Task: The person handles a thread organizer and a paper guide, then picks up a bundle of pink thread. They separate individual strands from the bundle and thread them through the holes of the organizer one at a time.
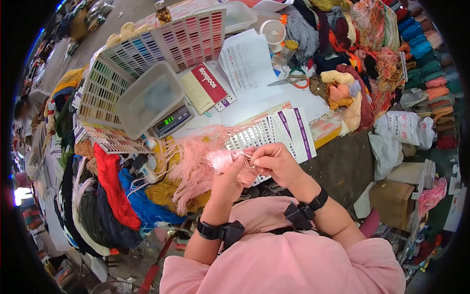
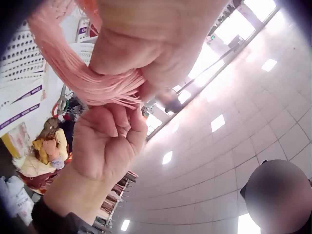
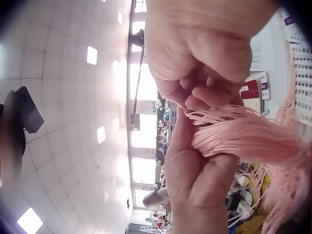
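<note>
A bundle of pale pink yarn (image 1: 221,160) is gripped in the left hand (image 1: 228,182), its strands running between thumb and fingers in the left wrist view (image 2: 83,83). The right hand (image 1: 278,161) pinches strand ends at the bundle's right side, its fingertips touching the left hand's. In the right wrist view the right hand (image 3: 200,48) is above and the left hand (image 3: 200,180) below, with the pink strands (image 3: 243,136) fanning out to the right. Loose pink yarn (image 1: 188,169) hangs over the table edge beside the left hand. Hole-punched cards (image 1: 289,132) lie just beyond the hands.
A scale (image 1: 171,121), a plastic tub (image 1: 152,98), colour charts (image 1: 193,39), a notebook (image 1: 208,85) and printed sheets (image 1: 247,63) are on the table. Scissors (image 1: 296,81) lie near yarn balls (image 1: 340,93). Coloured skeins (image 1: 115,188) hang at the left edge.
</note>
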Demonstrator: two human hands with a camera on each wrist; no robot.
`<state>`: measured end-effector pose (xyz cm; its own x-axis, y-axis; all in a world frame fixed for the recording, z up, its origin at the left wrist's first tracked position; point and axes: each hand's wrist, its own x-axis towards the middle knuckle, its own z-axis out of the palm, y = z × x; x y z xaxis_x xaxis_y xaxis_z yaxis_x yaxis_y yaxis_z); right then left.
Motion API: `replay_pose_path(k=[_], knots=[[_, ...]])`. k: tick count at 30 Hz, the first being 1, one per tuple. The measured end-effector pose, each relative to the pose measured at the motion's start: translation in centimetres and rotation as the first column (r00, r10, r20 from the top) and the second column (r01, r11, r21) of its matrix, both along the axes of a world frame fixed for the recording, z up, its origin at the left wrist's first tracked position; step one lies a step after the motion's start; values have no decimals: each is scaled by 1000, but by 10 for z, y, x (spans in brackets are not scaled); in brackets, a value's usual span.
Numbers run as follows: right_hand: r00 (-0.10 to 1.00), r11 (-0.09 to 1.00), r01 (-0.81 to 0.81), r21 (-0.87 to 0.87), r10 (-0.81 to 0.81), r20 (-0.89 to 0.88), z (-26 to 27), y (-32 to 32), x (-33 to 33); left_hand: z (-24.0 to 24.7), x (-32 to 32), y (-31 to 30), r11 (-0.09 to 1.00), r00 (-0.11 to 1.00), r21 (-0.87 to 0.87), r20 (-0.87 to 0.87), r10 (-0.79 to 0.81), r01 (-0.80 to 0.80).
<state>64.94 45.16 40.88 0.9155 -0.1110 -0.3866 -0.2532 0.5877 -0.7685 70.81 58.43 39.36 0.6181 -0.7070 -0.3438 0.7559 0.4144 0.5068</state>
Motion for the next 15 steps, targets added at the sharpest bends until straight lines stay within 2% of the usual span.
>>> replay_pose_path(k=[3, 6, 10, 13, 15], knots=[[1000, 998, 6, 57, -5, -12, 8, -1, -4, -6, 0, 3, 999, 996, -33, -76, -43, 40], [999, 998, -8, 67, 11, -37, 12, -1, -4, -14, 6, 10, 963, 986, -235, -66, -151, 132], [997, 997, -44, 61, 47, -58, 11, -3, 0, -7, 5, 9, 982, 994, -158, -10, -110, 107], [984, 956, -174, -237, 159, -81, 17, -1, 5, -2, 4, 5, 996, 998, -66, -27, -57, 56], [983, 944, -171, -282, 147, -106, 17, 1, 7, 0, 4, 1, 1000, 998, -18, -54, -19, 18]])
